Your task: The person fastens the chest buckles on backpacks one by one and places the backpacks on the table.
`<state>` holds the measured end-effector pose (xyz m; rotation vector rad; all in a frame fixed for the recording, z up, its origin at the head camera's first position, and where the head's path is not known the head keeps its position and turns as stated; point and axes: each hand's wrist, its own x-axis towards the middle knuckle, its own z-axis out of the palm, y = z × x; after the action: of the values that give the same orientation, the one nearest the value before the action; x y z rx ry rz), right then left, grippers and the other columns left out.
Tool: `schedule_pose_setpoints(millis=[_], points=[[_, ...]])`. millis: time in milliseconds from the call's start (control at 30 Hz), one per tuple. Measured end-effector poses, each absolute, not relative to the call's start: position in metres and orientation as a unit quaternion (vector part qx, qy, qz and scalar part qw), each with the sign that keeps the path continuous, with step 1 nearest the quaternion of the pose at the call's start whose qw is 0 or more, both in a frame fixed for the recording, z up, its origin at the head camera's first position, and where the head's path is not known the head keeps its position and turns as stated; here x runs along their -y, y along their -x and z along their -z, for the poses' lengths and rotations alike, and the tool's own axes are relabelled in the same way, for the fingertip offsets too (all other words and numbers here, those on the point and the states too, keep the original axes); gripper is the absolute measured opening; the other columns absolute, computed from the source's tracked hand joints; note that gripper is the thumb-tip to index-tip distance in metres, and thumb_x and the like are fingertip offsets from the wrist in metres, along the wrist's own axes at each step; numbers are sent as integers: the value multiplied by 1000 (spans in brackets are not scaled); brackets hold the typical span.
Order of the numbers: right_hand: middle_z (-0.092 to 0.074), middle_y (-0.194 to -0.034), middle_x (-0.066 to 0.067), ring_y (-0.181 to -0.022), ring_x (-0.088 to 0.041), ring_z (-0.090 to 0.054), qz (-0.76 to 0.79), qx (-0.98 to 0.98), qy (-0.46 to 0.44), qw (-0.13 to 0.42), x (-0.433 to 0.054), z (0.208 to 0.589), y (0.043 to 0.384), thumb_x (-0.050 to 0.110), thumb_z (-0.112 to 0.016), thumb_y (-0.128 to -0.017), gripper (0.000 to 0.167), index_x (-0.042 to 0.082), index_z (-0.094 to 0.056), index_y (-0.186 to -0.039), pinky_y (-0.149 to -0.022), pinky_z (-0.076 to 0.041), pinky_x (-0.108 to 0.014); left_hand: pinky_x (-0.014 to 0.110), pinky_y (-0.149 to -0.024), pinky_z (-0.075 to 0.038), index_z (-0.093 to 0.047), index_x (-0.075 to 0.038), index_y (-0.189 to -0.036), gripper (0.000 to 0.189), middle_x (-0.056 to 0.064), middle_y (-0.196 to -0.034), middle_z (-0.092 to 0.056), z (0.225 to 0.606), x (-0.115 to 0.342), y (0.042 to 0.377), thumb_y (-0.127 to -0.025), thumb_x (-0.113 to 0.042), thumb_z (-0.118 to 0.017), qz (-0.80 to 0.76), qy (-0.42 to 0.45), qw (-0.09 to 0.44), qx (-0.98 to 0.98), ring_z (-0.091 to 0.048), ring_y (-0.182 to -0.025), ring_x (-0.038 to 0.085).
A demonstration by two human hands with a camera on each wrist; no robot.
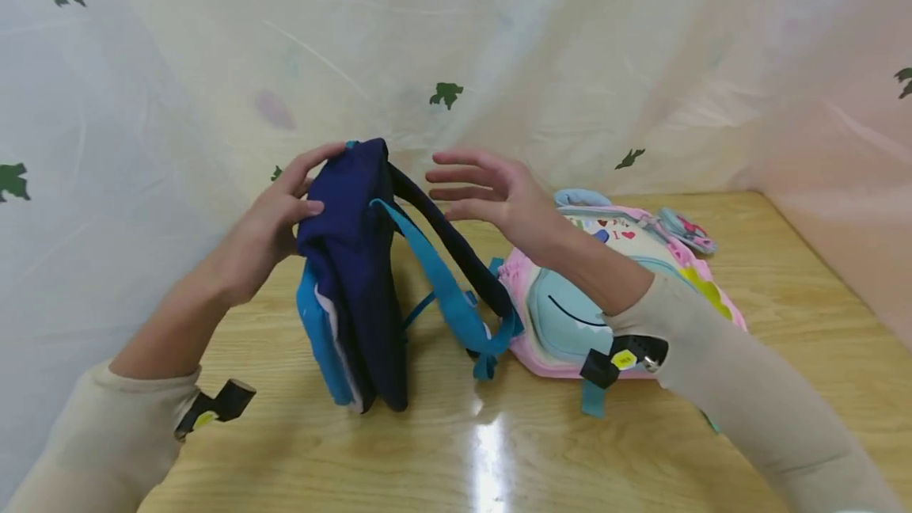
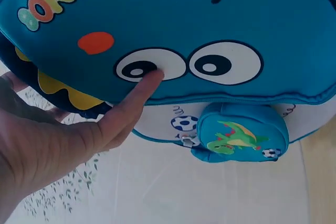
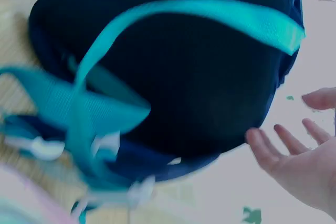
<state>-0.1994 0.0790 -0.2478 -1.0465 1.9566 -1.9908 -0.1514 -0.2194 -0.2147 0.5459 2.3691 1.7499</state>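
Note:
A navy and blue backpack [image 1: 356, 260] stands upright on the table, its straps hanging toward the right. My left hand [image 1: 264, 220] holds it near the top, thumb against the navy side and fingers reaching round to the front. In the left wrist view, a digit of the left hand [image 2: 68, 145] lies over one printed eye on the blue front [image 2: 173, 24], and a small dinosaur pouch [image 2: 244, 135] hangs near the zip. My right hand [image 1: 499, 196] is raised beside the strap side, fingers extended, holding nothing. In the right wrist view, the dark back panel [image 3: 194, 82] and teal strap [image 3: 210, 11] face that hand.
To the right, a pink and light-blue backpack [image 1: 570, 315] lies on the wooden table [image 1: 427, 465], partly hidden by my right forearm. A pale curtain with leaf prints [image 1: 499, 62] hangs behind the table.

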Motion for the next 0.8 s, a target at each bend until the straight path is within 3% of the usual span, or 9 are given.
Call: schedule_pose_setpoints(millis=[100, 200, 333, 500, 667, 800], points=[[-53, -150, -22, -133, -37, -58, 637, -702, 304, 92, -90, 260, 203, -8, -47, -103, 50, -2, -43, -153, -104, -53, -41, 37, -96, -49, -30, -29, -163, 62, 9, -157, -34, 220, 230, 152, -102, -15, -35, -615, -193, 83, -760, -47, -132, 20], [-50, -152, -22, -135, -38, -55, 610, -731, 275, 133, -99, 274, 204, -7, -44, -104, 52, 0, -42, -155, -106, -51, -47, 29, -91, -52, -38, -29, -160, 60, 10, -155, -37, 225, 237, 151, -103, -11, -34, -632, -207, 69, -744, -48, -131, 21], [-44, -156, -24, -139, -42, -50, 579, -752, 254, 186, -106, 293, 204, -3, -45, -105, 51, 2, -40, -156, -107, -48, -54, 29, -89, -53, -46, -28, -155, 58, 10, -146, -46, 230, 242, 150, -103, -8, -32, -647, -219, 45, -729, -53, -124, 22], [-42, -156, -27, -141, -45, -46, 566, -751, 246, 236, -106, 309, 200, 0, -45, -106, 51, 0, -38, -157, -104, -51, -53, 30, -89, -52, -46, -22, -155, 57, 9, -136, -56, 235, 250, 149, -104, -5, -28, -669, -236, 25, -704, -59, -117, 20], [-43, -154, -30, -144, -41, -43, 592, -714, 235, 289, -102, 324, 197, -1, -47, -102, 55, -3, -36, -156, -110, -46, -51, 31, -85, -54, -43, -23, -156, 56, 6, -139, -56, 241, 264, 147, -105, -6, -24, -677, -245, 31, -694, -59, -118, 20], [-43, -154, -31, -142, -41, -45, 601, -702, 231, 303, -99, 328, 196, -1, -51, -102, 55, -3, -38, -155, -113, -41, -56, 30, -77, -55, -41, -24, -157, 57, 3, -145, -52, 245, 274, 147, -107, -7, -20, -686, -248, 39, -683, -59, -116, 18]])
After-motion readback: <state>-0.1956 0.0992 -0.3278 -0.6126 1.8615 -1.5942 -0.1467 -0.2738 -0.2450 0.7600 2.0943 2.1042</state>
